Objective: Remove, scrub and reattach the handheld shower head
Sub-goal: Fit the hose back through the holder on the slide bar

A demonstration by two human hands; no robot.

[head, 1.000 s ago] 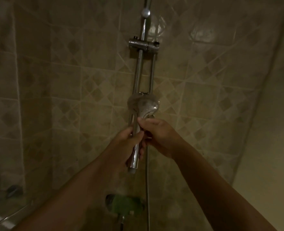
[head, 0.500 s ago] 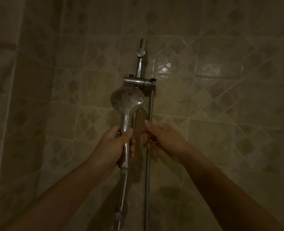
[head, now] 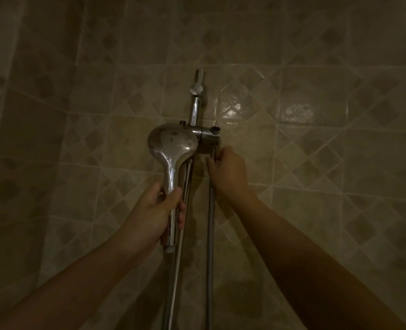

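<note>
The chrome handheld shower head (head: pixel 172 145) points its round face toward me, just left of the holder bracket (head: pixel 208 134) on the vertical rail (head: pixel 193 108). My left hand (head: pixel 158 210) grips the head's handle, low on it. My right hand (head: pixel 228 172) holds the metal hose (head: pixel 209 234) just under the bracket, fingers curled round it. The hose hangs straight down from there and leaves the bottom of the frame. The handle's lower end shows below my left hand.
Beige patterned wall tiles (head: pixel 316 163) fill the view behind the rail. The rail's top mount (head: pixel 198 85) sticks out above the bracket. The lower part of the rail (head: pixel 173 282) runs down between my forearms.
My left hand has lifted the shower head up beside the bracket. My right hand has risen and taken hold of the hose under the bracket. The camera has tilted upward.
</note>
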